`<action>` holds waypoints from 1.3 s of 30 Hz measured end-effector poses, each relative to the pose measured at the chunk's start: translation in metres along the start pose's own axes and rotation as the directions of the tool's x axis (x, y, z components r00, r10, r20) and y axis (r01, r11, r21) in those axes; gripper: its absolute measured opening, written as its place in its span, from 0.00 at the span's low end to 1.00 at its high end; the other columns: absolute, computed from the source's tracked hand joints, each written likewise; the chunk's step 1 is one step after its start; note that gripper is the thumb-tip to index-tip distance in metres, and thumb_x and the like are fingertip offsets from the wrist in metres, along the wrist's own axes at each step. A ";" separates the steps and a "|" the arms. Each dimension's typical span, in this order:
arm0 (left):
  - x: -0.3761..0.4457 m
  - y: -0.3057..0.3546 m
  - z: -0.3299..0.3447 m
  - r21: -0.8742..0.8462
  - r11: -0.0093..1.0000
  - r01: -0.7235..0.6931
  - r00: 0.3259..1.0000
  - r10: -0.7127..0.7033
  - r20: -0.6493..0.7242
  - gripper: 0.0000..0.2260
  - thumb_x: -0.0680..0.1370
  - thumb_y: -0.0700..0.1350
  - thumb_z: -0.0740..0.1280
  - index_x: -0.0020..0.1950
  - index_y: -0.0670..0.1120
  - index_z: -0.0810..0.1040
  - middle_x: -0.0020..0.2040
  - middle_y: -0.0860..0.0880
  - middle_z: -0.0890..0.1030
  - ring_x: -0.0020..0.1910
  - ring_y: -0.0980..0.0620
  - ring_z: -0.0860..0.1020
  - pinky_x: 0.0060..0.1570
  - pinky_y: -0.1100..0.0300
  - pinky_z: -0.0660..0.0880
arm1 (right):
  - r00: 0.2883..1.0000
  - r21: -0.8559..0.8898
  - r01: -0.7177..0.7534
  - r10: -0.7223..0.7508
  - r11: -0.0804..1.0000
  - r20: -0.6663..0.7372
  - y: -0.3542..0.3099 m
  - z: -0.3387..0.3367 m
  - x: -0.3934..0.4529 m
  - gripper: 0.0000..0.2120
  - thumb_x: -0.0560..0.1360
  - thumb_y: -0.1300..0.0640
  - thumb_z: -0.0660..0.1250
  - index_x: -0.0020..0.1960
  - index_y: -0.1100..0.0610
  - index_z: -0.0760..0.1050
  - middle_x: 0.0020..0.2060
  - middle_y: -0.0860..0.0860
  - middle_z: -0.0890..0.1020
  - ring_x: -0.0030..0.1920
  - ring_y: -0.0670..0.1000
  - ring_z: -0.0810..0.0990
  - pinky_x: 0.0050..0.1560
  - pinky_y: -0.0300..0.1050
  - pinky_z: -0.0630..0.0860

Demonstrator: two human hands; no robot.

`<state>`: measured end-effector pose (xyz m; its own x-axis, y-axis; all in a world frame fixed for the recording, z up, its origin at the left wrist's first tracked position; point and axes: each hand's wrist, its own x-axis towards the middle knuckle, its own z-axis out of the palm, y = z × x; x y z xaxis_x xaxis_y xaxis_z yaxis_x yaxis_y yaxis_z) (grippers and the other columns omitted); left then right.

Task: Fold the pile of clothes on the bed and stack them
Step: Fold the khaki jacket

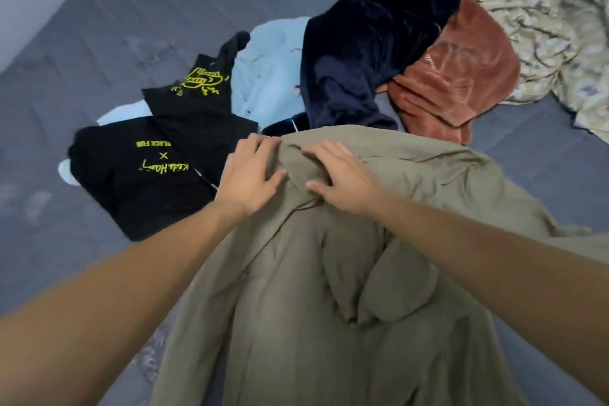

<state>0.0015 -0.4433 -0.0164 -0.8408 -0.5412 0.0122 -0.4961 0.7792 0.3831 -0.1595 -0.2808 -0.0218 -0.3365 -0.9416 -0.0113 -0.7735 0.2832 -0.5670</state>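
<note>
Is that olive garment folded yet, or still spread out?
Spread out, unfolded: the olive garment lies rumpled along the bed, both hands flat on its far end.

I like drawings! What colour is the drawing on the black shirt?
Yellow, on the black shirt, seen best in the head view.
</note>
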 end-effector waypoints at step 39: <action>-0.031 -0.137 -0.066 -0.554 0.688 0.468 0.818 -0.099 0.567 0.08 0.71 0.47 0.83 0.44 0.45 0.88 0.41 0.51 0.88 0.41 0.53 0.85 0.41 0.62 0.80 | 0.990 -0.265 -0.065 0.097 0.962 0.107 -0.078 -0.014 0.143 0.09 0.84 0.57 0.60 0.46 0.50 0.73 0.40 0.47 0.80 0.45 0.56 0.77 0.46 0.54 0.75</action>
<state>0.1098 -0.5539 -0.0087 -0.7615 -0.3405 -0.5515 -0.6144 0.1082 0.7815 -0.1552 -0.4348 0.0323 -0.3500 -0.9240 -0.1543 -0.8646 0.3820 -0.3265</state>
